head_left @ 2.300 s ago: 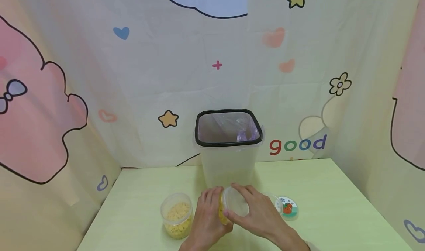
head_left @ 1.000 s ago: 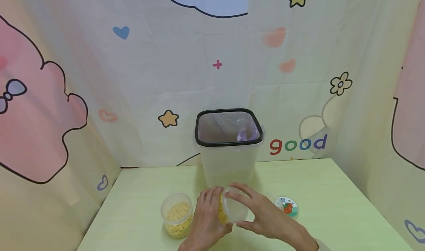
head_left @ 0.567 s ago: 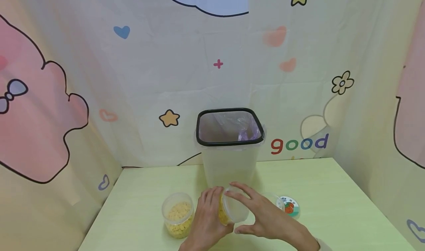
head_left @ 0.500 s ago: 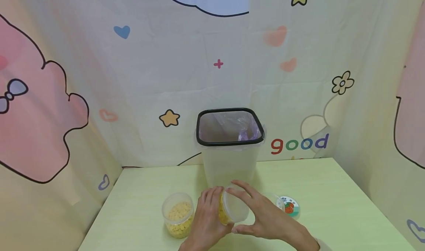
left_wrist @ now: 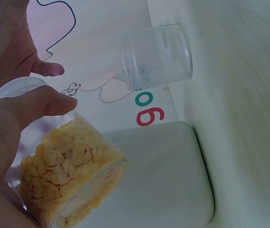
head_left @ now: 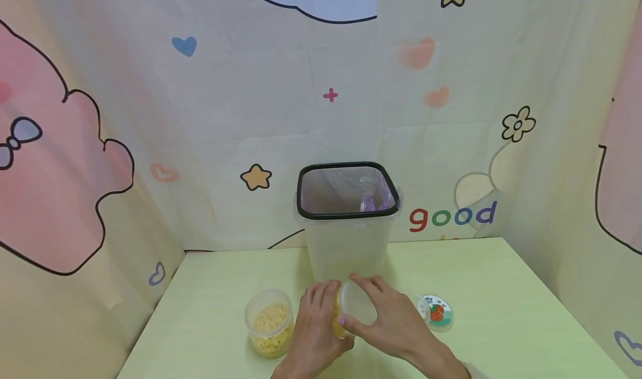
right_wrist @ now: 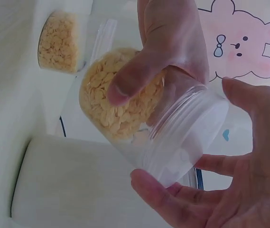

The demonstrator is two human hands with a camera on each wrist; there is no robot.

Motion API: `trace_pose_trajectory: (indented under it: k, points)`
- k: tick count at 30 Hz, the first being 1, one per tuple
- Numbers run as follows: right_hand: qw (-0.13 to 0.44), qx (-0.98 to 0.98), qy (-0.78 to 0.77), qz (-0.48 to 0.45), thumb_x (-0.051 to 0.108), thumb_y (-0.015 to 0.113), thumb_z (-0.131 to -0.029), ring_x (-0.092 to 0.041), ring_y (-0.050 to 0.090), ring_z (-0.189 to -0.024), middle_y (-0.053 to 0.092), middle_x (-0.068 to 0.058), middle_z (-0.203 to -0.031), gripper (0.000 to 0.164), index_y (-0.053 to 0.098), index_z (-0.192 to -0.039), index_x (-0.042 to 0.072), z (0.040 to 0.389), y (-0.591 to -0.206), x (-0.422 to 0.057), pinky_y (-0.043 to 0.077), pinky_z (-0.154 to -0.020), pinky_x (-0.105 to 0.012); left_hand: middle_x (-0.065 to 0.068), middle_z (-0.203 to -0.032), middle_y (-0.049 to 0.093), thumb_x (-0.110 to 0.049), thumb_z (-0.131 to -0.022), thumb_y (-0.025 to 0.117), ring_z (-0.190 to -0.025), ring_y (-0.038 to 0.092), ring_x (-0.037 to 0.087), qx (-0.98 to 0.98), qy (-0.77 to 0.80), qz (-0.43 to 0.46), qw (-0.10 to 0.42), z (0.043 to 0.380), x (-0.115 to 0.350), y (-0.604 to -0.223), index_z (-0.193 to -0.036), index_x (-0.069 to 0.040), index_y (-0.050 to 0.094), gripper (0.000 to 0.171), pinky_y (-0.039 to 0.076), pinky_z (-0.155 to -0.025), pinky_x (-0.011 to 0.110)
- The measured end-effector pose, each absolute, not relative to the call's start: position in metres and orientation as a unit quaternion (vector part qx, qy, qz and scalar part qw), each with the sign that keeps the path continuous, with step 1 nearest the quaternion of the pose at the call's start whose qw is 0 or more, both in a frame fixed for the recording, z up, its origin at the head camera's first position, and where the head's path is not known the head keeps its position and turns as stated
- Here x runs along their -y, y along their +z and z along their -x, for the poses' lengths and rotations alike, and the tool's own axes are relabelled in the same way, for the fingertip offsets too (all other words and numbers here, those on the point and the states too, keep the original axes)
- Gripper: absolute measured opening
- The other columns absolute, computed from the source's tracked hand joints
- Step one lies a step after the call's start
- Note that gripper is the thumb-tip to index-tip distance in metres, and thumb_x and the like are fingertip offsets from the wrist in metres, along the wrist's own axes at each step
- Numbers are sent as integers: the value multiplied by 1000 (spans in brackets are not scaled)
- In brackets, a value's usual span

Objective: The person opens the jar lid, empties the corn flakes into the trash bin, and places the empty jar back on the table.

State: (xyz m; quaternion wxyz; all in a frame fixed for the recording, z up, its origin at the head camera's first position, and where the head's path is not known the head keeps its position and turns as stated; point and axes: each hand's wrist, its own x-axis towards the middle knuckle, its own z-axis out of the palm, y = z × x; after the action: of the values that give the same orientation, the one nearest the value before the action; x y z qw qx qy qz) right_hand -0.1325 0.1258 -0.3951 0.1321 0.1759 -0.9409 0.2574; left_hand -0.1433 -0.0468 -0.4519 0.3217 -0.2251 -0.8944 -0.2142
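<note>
My left hand grips a clear plastic jar partly filled with yellow corn flakes, held tipped on its side above the table. Its translucent white screw lid faces right and covers the mouth. Around that lid curl the thumb and fingers of my right hand, the thumb on its near edge in the head view. In the right wrist view the fingertips sit at the lid's rim. Left of my hands stands another jar of flakes, without a lid.
A bin with a black rim and a plastic liner stands behind my hands. A clear jar without flakes is partly hidden by my right hand in the head view. Beside it lies a round disc with an orange picture. A patterned curtain surrounds the table.
The right hand's fingers spread off the lid, swung back round its edge, and now hold it again. The left hand and its jar have hardly moved.
</note>
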Motion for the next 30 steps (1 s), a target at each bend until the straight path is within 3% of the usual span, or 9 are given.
trace_pose_trajectory:
  k: [8, 15, 23, 30]
  points:
    - [143, 936, 262, -189, 67, 68, -78, -17, 66, -89, 64, 5, -118, 71, 56, -136, 29, 134, -395, -126, 54, -75, -37, 3, -125, 58, -31, -43, 93, -114, 51, 21, 894, -209, 224, 326, 143, 46, -452, -131, -12, 50, 99, 48, -97, 38]
    - [153, 913, 277, -257, 55, 73, -80, -15, 64, -86, 60, 2, -122, 66, 55, -137, 28, 137, -396, -133, 52, -64, -21, 3, -124, 59, -31, -44, 91, -113, 51, 21, 892, -202, 224, 338, 143, 47, -451, -130, -12, 51, 97, 48, -97, 38]
    - [194, 873, 247, -374, 43, 84, -74, -15, 63, -104, 54, 3, -132, 71, 54, -136, 26, 142, -397, -141, 59, -81, -37, 3, -126, 58, -32, -46, 92, -116, 51, 22, 894, -208, 231, 323, 142, 49, -451, -131, -12, 50, 97, 49, -97, 38]
    - [195, 855, 227, -424, 35, 87, -71, -21, 59, -118, 49, -2, -141, 74, 52, -136, 28, 144, -396, -146, 57, -88, -41, 3, -129, 58, -35, -46, 95, -118, 51, 22, 897, -217, 232, 306, 141, 49, -450, -133, -11, 49, 101, 48, -99, 38]
